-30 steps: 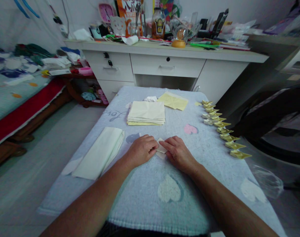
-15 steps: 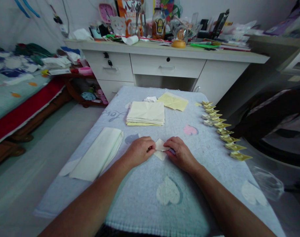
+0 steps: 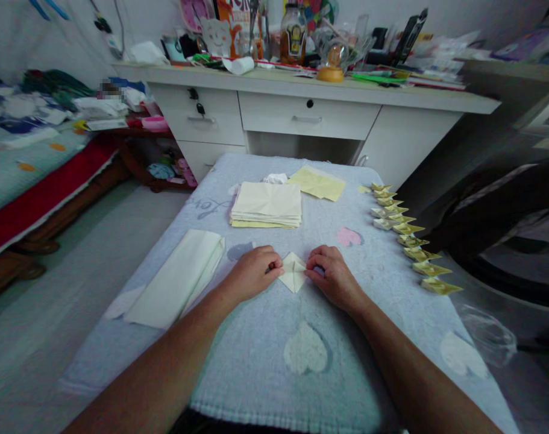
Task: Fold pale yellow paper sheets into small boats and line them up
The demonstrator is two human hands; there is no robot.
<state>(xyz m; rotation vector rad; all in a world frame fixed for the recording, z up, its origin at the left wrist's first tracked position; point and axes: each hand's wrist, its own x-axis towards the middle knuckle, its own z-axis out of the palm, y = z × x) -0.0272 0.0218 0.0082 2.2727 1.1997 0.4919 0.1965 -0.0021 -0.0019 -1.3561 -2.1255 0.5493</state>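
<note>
A small cream paper point(image 3: 293, 274), folded into a diamond with a crease across its middle, lies between my hands on the cloth-covered table point(image 3: 251, 361). My left hand point(image 3: 258, 270) pinches its left corner between thumb and fingers. On the opposite corner, my right hand point(image 3: 331, 274) pinches the paper the same way. Beyond them sits a stack of creased cream and yellow paper sheets point(image 3: 267, 205). Left of my left hand lies a long folded pale sheet point(image 3: 177, 280). Small folded paper boats point(image 3: 416, 254) stand in a row along the right edge.
A loose yellow sheet point(image 3: 322, 184) and a crumpled white paper point(image 3: 275, 178) lie at the table's far side. Behind stands a white desk point(image 3: 308, 117) crowded with a jar point(image 3: 293, 36) and other items. A bed point(image 3: 34, 160) is at left, a dark round-doored machine point(image 3: 504, 217) at right.
The folded paper now lies flatter, its diamond face fully showing between my fingertips. My hands have moved slightly apart, still at its two side corners. The view has shifted a little.
</note>
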